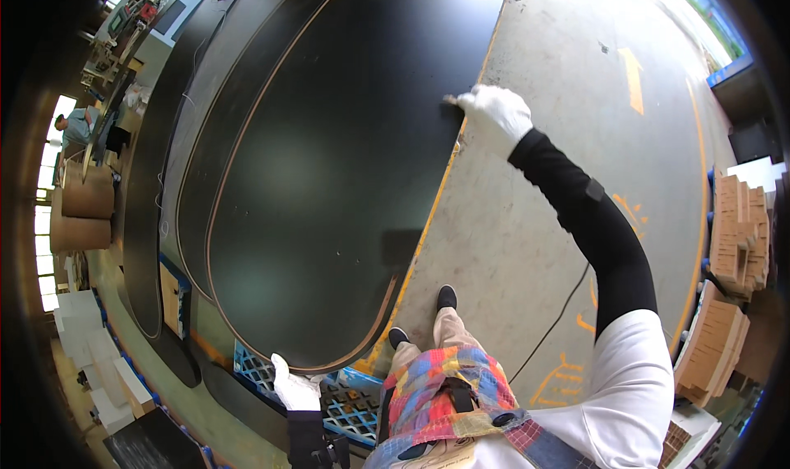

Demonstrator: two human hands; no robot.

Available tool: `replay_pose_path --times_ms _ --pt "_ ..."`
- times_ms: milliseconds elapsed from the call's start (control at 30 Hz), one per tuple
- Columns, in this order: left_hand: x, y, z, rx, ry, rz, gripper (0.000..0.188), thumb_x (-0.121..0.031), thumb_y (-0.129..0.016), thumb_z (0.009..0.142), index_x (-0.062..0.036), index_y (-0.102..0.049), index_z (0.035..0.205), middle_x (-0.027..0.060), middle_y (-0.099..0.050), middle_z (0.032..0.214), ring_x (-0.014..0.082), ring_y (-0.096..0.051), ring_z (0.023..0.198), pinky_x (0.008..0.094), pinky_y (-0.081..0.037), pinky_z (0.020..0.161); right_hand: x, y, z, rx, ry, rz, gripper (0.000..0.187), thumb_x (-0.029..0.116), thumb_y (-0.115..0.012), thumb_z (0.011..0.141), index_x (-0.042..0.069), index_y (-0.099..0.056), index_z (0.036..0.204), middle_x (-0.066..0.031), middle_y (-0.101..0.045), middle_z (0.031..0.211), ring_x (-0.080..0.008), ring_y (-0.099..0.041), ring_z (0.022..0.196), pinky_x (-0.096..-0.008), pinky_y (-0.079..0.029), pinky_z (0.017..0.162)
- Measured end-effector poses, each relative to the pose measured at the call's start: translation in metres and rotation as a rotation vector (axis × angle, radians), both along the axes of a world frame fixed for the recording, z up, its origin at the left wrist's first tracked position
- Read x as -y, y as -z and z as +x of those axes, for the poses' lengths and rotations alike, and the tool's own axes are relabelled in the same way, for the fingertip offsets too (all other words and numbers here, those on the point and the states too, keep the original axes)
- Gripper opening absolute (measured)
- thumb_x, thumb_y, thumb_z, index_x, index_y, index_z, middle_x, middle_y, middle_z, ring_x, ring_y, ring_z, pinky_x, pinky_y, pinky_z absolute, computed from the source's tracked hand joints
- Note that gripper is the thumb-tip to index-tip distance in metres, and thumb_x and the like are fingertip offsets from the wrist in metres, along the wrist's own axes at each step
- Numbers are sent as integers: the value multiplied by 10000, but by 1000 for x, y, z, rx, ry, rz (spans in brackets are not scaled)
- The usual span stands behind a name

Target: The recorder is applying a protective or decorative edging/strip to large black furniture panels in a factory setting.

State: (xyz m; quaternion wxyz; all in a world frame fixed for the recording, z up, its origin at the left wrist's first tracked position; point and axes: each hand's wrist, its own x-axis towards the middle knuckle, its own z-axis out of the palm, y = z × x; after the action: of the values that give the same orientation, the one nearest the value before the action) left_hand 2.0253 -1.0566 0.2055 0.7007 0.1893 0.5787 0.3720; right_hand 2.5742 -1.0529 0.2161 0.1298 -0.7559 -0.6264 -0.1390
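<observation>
You're standing on a concrete floor (527, 222) w/ painted orange arrows, looking down at a big black panel (329, 164) w/ rounded corners and a thin copper-coloured edge band. It lies flat on top of a stack of similar dark panels (177, 148), just to your left.

Your right hand (496, 117), in a white glove w/ a black sleeve, is stretched far fwd to the panel's right edge. Fingers are curled shut around something small and brownish at the edge; can't tell what it is. Your left hand (295, 389), also white-gloved, rests at the panel's near rounded end, fingers folded over its rim, right above a blue plastic pallet (350, 407) that sits under the stack.

Judging by the pose, you're working along the panel's edge, approx halfway up its right side, while the left hand steadies the near end. The next move prob calls for keeping that small item pressed on the edge line and stepping fwd rather than over-reaching.

Elsewhere: stacks of cardboard pieces (736, 239) to your right, white foam blocks (86, 337) lower left, and another person (78, 127) well apart at far left.
</observation>
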Motion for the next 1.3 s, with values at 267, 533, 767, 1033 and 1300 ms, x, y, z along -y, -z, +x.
replay_pose_path --times_ms 267,533,767,1033,1300 --pt "1 10 -6 162 -59 -46 566 -424 -535 989 -49 -406 1392 164 -509 1345 338 -547 1181 537 -481 982 94 20 -181 -314 -308 -41 298 136 -639 773 112 -657 1070 -101 -640 784 -291 -647 680 -406 -534 576" --pt "-17 10 -16 96 302 -108 446 -510 -519 975 -84 -577 857 22 -492 468 146 -451 338 339 -587 608 88 14 -190 -236 28 239 311 58 -614 765 90 -642 1074 -97 -637 829 -298 -633 742 -398 -511 615" --pt "-13 -1 8 226 128 -172 423 -471 -559 968 -50 -596 980 75 -660 808 187 -656 639 318 -576 590 131 11 -364 -456 -45 207 265 114 -639 750 77 -638 1012 -87 -610 724 -283 -632 664 -406 -507 568" --pt "-45 -42 -4 163 202 -244 427 -341 -492 1024 0 -527 1278 25 -558 601 123 -513 444 268 -481 466 117 2 -443 -782 280 214 190 132 -681 803 122 -704 991 -107 -628 737 -297 -646 685 -412 -511 624" --pt "-81 46 -39 267 403 -104 404 -377 -545 989 -17 -547 1173 165 -639 1135 306 -666 1003 439 -551 921 61 14 -503 -676 197 139 100 160 -664 804 93 -683 876 -112 -622 740 -303 -644 681 -404 -520 623"
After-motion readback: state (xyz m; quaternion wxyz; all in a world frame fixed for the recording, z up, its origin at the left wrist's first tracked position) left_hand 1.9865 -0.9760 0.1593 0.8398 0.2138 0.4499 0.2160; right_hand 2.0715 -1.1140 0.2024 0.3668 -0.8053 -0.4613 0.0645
